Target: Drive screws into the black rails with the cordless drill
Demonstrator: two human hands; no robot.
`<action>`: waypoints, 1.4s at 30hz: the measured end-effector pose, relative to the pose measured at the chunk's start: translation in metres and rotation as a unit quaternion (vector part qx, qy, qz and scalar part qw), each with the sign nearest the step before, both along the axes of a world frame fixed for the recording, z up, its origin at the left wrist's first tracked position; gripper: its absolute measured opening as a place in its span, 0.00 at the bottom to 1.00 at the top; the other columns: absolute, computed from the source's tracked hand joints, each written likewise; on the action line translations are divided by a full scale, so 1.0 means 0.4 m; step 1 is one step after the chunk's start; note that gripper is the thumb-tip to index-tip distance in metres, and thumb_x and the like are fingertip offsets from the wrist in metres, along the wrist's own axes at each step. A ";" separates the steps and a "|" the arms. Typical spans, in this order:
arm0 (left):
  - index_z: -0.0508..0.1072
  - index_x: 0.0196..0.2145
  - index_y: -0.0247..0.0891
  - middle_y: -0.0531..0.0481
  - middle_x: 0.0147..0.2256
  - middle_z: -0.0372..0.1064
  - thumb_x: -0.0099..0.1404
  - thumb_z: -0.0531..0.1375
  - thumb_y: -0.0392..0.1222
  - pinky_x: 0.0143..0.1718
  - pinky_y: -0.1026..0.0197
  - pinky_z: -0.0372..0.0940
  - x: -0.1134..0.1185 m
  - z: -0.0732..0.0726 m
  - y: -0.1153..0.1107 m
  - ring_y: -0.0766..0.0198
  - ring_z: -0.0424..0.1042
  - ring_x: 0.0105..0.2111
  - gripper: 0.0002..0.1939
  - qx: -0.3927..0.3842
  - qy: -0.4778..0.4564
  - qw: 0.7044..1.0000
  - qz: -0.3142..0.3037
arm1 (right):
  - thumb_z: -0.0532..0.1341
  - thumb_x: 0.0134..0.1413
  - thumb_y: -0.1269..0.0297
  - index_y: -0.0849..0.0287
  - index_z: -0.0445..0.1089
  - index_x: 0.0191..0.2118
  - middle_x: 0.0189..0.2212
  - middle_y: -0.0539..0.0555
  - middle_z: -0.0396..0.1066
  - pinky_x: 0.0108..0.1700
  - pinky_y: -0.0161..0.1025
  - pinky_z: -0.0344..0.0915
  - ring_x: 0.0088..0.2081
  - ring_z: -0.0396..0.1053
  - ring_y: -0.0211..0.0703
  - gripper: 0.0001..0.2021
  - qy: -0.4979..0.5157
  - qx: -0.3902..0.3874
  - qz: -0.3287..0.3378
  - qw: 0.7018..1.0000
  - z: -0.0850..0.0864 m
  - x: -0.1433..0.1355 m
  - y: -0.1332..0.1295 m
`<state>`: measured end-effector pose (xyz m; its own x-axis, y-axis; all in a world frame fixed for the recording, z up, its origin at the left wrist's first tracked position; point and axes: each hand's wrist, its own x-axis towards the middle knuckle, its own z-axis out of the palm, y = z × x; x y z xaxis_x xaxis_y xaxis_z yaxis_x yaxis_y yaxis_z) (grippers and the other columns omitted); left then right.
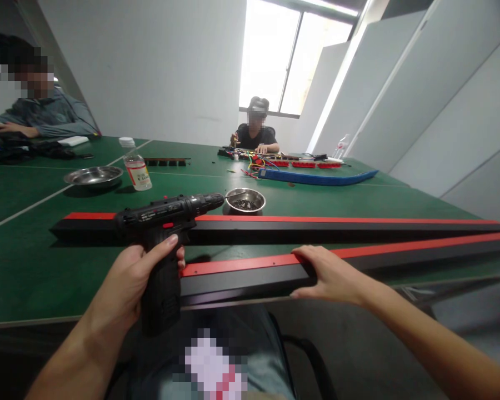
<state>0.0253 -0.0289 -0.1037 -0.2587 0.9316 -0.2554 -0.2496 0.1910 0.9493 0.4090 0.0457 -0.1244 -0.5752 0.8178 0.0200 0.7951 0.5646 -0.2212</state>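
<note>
Holding a black, red-buttoned drill above the near edge of the surface, the left grip wraps its handle. The right grip clasps a red-topped black bar; a second bar lies beyond, partly hidden by the drill, near a steel bowl.

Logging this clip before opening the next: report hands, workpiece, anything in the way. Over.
Left hand gripping black drill. Right hand laid across near red-and-black bar. Far bar beyond it, partly hidden by drill.
</note>
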 end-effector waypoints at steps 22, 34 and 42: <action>0.79 0.32 0.38 0.48 0.29 0.76 0.53 0.71 0.56 0.26 0.68 0.70 -0.049 0.019 -0.094 0.62 0.75 0.27 0.19 -0.027 0.083 0.996 -0.014 | 0.73 0.43 0.41 0.60 0.72 0.52 0.44 0.64 0.77 0.50 0.54 0.71 0.44 0.76 0.58 0.35 0.043 0.178 0.081 0.980 -0.068 0.058 -0.142; 0.79 0.33 0.38 0.47 0.30 0.75 0.51 0.73 0.53 0.26 0.63 0.72 -0.091 0.013 -0.115 0.58 0.75 0.28 0.17 -0.054 0.070 0.996 -0.005 | 0.72 0.42 0.39 0.55 0.74 0.54 0.46 0.64 0.77 0.51 0.59 0.71 0.46 0.76 0.63 0.36 0.039 0.122 0.049 0.991 -0.060 0.095 -0.180; 0.78 0.30 0.37 0.47 0.27 0.74 0.49 0.73 0.54 0.23 0.65 0.70 -0.066 0.048 -0.110 0.62 0.72 0.25 0.18 -0.047 0.015 0.998 0.030 | 0.73 0.40 0.38 0.57 0.75 0.54 0.45 0.63 0.77 0.46 0.51 0.73 0.44 0.76 0.59 0.37 0.044 0.085 0.037 0.995 -0.015 0.052 -0.061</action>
